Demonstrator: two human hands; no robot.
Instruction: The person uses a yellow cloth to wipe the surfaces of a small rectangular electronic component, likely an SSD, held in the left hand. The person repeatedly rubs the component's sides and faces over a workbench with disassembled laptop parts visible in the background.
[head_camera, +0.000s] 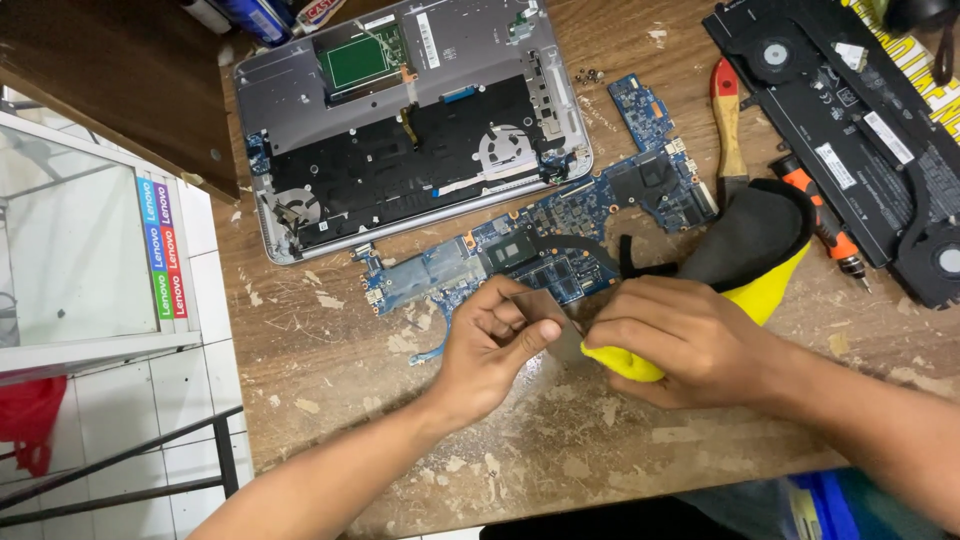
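Observation:
My left hand (492, 345) pinches a small grey flat piece (562, 335) against the worn wooden table, just in front of a blue laptop motherboard (545, 245). My right hand (675, 335) grips a yellow cloth (765, 290) and presses it onto that grey piece. A black heat-pipe part (745, 235) rests over the cloth behind my right hand. What the grey piece is cannot be told.
An opened grey laptop base (400, 120) lies at the back. A black panel with fans (850, 110) sits at the right. A wooden-handled tool (727, 115), an orange screwdriver (825, 225) and small screws (588, 75) lie nearby. The table edge (240, 330) drops off at left.

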